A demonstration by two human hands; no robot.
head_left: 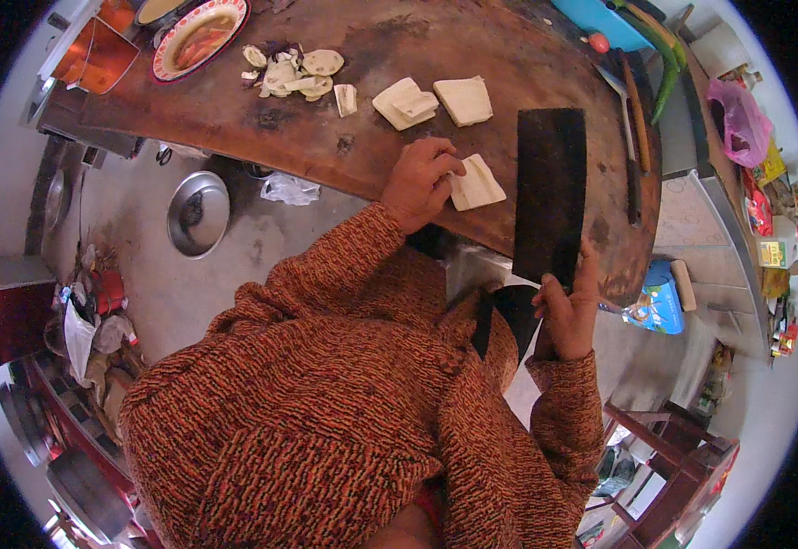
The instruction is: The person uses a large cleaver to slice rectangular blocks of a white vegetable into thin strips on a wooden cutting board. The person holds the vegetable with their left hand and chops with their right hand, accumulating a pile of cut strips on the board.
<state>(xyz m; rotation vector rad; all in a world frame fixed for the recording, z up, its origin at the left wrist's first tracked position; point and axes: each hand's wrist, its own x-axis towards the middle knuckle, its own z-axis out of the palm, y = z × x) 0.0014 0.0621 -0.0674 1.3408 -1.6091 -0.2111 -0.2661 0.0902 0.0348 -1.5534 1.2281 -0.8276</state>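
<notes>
My left hand is curled, fingertips pressing down on a pale slab near the front edge of the worktop. My right hand is closed around the handle of the cleaver, whose broad dark blade stands just right of the slab, close beside it; I cannot tell whether the edge touches it. The blade's long axis runs away from me, roughly parallel to the slab's right side, so the slab lies between my left fingertips and the blade. The left hand is the one on the slab; the right sits lower, off the worktop's edge, near my chest.

Farther out, two more pale slabs lie apart from the one I hold, one of them already sliced. Beyond them to the left is a small heap of cut slices, then a red-rimmed dish. To the far right, green vegetables rest beside a blue bowl.
</notes>
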